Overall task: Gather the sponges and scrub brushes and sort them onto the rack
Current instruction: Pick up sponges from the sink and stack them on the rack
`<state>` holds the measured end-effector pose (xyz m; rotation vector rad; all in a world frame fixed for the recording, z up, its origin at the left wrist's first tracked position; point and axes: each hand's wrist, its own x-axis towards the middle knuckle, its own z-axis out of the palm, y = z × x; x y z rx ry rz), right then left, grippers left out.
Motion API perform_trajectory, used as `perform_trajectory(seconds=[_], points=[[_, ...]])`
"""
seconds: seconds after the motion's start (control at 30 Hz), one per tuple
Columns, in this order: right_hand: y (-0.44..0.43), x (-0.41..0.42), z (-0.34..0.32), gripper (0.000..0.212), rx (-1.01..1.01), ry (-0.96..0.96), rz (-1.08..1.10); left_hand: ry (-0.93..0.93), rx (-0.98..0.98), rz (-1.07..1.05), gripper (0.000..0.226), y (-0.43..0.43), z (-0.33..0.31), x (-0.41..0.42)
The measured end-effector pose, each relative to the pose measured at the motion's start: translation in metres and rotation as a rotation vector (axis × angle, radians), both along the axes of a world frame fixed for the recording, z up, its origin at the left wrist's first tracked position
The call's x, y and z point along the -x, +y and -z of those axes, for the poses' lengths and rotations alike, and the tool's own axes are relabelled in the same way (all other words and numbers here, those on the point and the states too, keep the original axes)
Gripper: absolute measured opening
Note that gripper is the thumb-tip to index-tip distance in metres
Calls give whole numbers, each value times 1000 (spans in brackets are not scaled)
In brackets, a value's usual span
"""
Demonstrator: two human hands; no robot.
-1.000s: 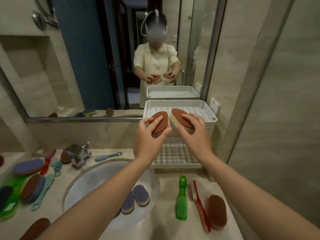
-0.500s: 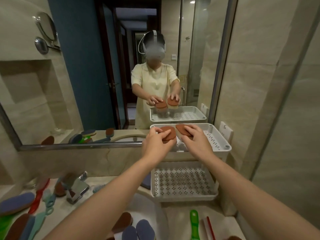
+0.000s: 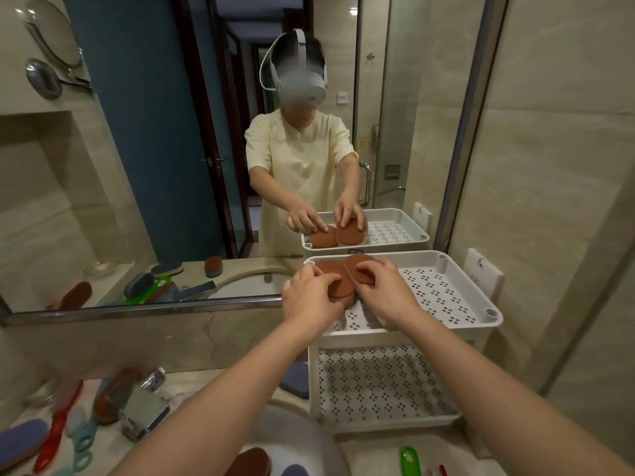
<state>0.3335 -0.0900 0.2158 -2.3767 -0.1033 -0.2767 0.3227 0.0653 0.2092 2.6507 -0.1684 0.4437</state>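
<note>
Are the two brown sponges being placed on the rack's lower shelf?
No, the left hand grips the left brown sponge and the right hand the right brown sponge inside the top tray, near its far left corner.

- big wall mirror (image 3: 51,207), metal strip along its bottom edge
- beige stone-look tiles (image 3: 556,166) on the right wall
- chrome tap (image 3: 146,408) down left
- blue door (image 3: 144,132) showing in the reflection

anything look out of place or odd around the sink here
Yes: a brown sponge and a blue sponge lie in the sink basin, and brushes lie jumbled left of the faucet. In the rack's top tray, the pair of sponges held by the left hand and right hand sits neatly.
</note>
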Motion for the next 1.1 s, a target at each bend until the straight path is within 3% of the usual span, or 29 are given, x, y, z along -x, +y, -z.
perform_trajectory(seconds=[0.17, 0.33, 0.47, 0.67, 0.87, 1.0, 1.1], points=[[-3, -8, 9, 33, 85, 36, 44, -56, -84, -16, 46, -3, 4, -3], [0, -6, 12, 36, 256, 9, 98, -66, -102, -50, 43, -4, 3, 2], [-1, -3, 8, 40, 209, 10, 91, -30, -88, -43, 45, -5, 1, 4], [0, 2, 4, 45, 301, -55, 121, -11, -4, -33, 46, -4, 4, 2], [-1, 11, -1, 54, 158, -59, 78, 57, 6, -18, 54, -1, -2, 7], [-11, 36, -5, 36, -55, -283, 60, 8, 192, 55, 47, -5, -12, 27], [-20, 64, -4, 31, -229, -405, 91, -99, 581, 239, 33, -21, -12, 56]])
